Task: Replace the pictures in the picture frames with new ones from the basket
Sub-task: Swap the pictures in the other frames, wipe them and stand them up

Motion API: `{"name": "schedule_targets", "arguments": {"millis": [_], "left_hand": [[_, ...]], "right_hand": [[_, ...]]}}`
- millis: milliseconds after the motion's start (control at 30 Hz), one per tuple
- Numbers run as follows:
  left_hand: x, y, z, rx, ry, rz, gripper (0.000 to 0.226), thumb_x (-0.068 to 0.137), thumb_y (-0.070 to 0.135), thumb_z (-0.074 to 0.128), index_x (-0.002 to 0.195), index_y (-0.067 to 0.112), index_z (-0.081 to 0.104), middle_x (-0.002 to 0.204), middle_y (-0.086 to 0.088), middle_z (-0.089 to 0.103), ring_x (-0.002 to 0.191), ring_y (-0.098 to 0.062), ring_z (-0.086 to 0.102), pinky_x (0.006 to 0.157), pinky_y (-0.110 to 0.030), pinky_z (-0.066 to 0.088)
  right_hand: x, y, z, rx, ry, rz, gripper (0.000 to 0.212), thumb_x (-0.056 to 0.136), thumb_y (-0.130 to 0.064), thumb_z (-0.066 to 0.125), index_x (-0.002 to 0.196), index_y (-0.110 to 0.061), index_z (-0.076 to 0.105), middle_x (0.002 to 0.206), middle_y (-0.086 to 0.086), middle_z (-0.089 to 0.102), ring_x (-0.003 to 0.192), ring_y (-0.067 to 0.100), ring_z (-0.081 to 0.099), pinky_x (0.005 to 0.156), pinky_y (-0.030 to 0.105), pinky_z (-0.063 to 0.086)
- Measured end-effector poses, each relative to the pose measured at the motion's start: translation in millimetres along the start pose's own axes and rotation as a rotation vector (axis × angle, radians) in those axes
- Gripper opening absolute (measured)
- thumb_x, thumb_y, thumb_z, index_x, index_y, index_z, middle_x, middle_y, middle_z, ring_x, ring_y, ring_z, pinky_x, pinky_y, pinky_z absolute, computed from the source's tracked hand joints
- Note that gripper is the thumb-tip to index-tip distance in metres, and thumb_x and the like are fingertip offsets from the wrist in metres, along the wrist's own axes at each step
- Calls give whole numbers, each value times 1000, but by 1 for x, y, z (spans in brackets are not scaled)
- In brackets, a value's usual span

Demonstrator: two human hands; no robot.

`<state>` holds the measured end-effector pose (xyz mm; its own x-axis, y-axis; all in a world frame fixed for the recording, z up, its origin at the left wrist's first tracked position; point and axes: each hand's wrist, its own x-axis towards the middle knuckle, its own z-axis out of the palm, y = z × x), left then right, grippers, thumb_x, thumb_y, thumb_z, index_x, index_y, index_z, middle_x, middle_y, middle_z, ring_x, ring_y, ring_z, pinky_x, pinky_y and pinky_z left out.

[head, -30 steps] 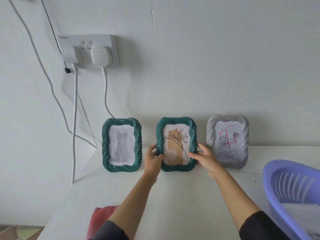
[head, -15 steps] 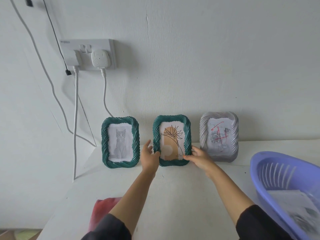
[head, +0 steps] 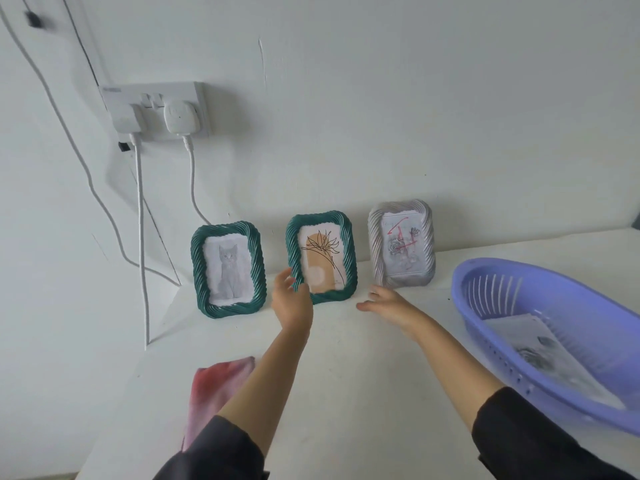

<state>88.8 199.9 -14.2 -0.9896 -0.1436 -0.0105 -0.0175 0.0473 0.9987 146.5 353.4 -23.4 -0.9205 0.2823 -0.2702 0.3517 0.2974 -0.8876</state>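
Three picture frames stand against the wall on a white table [head: 346, 375]. A green frame [head: 228, 270] at the left holds a grey cat picture. The middle green frame [head: 322, 258] holds a line-drawn flower on tan. At the right a silver frame [head: 401, 247] holds a rose picture with red marks. My left hand [head: 291, 299] is at the middle frame's lower left corner, fingers apart and touching its edge. Open and apart from the frames, my right hand [head: 384, 303] hovers just right of the middle frame. A purple basket [head: 554, 306] at the right holds pictures [head: 540, 351].
A red-pink cloth [head: 214, 386] lies near the table's front left edge. A wall socket [head: 156, 112] with two white plugs hangs above, and its cables [head: 142, 237] drop behind the table's left end.
Both hands held the middle green frame and set it upright by the wall. My right hand has now let go and drawn back; my left hand has loosened to a touch.
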Motion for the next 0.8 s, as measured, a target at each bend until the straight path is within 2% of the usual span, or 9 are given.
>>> {"name": "schedule_targets", "arguments": {"millis": [100,167,200,300,433,533,667,733,800], "left_hand": [[-15,10,12,-22,2,130,34,85,-4,46,113,12,58,109,-7,62,94,-17,55,86,-35,51],[-26,20,23,-61,-44,217,31,84,-5,45,102,16,59,97,-2,60,87,-17,55,76,-26,50],[-30,26,29,-67,-70,255,30,83,-5,45,100,16,60,93,0,59,82,-15,55,70,-19,47],[-36,43,46,-58,-208,358,34,83,-6,46,110,11,59,89,0,57,74,-5,53,61,-5,43],[-30,57,75,5,-372,338,42,85,-5,46,123,13,49,92,2,54,75,-8,50,58,-8,42],[-18,56,101,90,-454,291,52,83,-11,43,130,12,43,97,1,51,93,-18,51,76,-23,45],[-3,41,130,303,-542,221,70,85,-13,48,144,15,24,141,-16,38,133,-29,36,109,-43,36],[3,30,142,352,-539,188,78,85,-15,45,148,19,16,150,-16,29,138,-29,30,112,-43,32],[9,18,153,378,-510,175,86,82,-18,43,149,27,12,150,-16,27,134,-29,35,108,-40,36]], "right_hand": [[-29,-20,-13,-239,-41,-24,58,87,-25,60,139,-10,40,139,7,49,121,21,52,92,24,40],[-46,-39,-29,-280,-32,-109,51,88,-20,60,135,-7,45,131,10,55,115,23,57,80,23,42],[-52,-48,-39,-266,4,-161,49,88,-16,60,134,-6,46,131,12,56,114,24,58,81,23,43],[-57,-69,-78,-151,164,-294,49,86,-5,58,133,-7,46,129,18,56,109,24,58,85,27,47],[-30,-70,-126,-89,372,-321,49,82,-1,57,127,-12,45,119,19,60,87,19,53,63,24,41],[-5,-48,-150,-197,442,-286,57,82,-5,59,133,-15,35,123,19,56,93,19,50,77,25,38],[23,-13,-176,-309,297,-245,83,83,-10,64,146,-27,13,132,23,47,104,28,52,85,29,39],[37,-2,-184,-314,233,-255,89,83,-11,65,146,-34,8,132,26,46,98,26,52,88,31,41],[49,5,-188,-306,180,-269,92,83,-9,65,146,-39,5,132,27,45,111,27,52,94,37,44]]}}
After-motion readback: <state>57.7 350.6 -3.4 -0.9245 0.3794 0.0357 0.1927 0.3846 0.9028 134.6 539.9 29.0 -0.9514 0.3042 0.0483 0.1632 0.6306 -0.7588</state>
